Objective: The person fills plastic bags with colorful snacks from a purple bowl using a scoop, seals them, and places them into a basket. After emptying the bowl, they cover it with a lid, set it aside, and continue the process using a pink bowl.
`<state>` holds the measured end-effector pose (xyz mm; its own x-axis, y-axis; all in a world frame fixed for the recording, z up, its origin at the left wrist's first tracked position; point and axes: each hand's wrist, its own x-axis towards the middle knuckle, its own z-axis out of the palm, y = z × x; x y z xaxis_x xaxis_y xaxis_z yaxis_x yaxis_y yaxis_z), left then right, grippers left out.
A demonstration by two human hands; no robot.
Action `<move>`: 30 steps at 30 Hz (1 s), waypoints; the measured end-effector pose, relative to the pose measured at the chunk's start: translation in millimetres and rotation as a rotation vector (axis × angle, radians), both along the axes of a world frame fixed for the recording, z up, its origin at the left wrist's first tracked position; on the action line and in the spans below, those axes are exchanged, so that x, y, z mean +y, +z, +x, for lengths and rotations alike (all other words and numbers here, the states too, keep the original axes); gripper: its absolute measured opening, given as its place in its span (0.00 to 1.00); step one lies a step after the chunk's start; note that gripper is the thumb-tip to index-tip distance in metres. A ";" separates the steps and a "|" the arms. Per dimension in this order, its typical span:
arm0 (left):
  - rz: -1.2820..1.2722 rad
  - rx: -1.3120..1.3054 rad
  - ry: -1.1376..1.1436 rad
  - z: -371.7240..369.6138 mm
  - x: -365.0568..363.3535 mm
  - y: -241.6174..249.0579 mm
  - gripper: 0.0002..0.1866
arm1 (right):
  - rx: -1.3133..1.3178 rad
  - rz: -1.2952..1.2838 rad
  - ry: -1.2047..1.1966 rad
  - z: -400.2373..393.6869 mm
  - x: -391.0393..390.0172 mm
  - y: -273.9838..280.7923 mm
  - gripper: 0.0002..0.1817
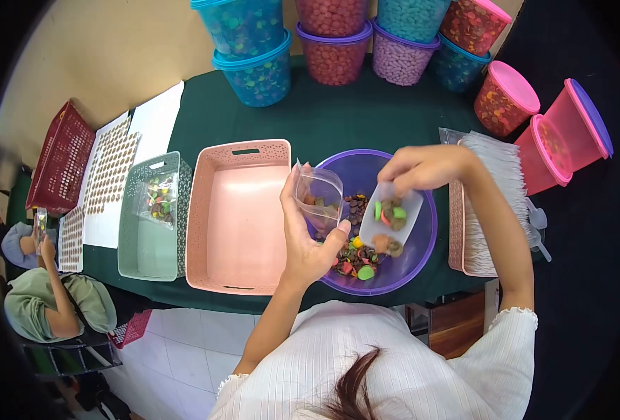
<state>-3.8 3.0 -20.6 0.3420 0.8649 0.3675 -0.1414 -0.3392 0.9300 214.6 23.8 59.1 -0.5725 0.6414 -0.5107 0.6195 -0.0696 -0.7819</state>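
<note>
Left grip (304,248) holds a clear plastic pouch (320,187); right grip (425,168) holds a translucent scoop (409,227) of mixed candies (393,215) over the round purple basin (407,269).

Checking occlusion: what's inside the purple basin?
Brown, red, green and yellow candies. Scoop, pouch, left hand and right hand cover part of the purple basin; what lies beneath can't be seen.

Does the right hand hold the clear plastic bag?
No, the left hand holds that bag, while the right hand grips a translucent white plastic container.
</note>
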 end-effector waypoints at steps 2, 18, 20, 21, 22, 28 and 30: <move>-0.085 -0.088 0.014 3.7 -1.7 2.8 0.43 | 0.014 0.159 -0.092 9.3 -1.7 20.9 0.13; 0.073 0.318 -0.002 5.8 -4.3 18.1 0.43 | -1.120 1.368 -0.117 -75.0 -43.8 73.5 0.06; 0.113 0.319 0.011 3.4 -2.0 11.6 0.43 | -1.076 1.380 -0.279 -62.9 -49.4 81.4 0.06; 0.137 0.278 0.021 2.1 0.5 6.1 0.42 | -1.076 1.386 -0.273 -56.8 -51.3 79.2 0.06; 0.161 0.236 0.031 1.2 2.3 4.0 0.42 | -1.095 1.317 -0.294 -51.0 -52.1 73.0 0.06; -0.369 -0.566 -0.256 -9.8 14.4 28.5 0.43 | -1.123 0.947 0.028 -48.6 -52.8 -33.5 0.10; -0.575 -0.809 -0.375 -18.8 17.2 39.4 0.42 | -1.055 0.815 0.117 -53.5 -54.3 -59.6 0.10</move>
<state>-22.7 20.2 18.8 0.4593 0.8710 0.1744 -0.7946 0.3151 0.5190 161.1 -30.5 -0.5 -0.2160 0.9471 -0.2375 0.9189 0.2794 0.2786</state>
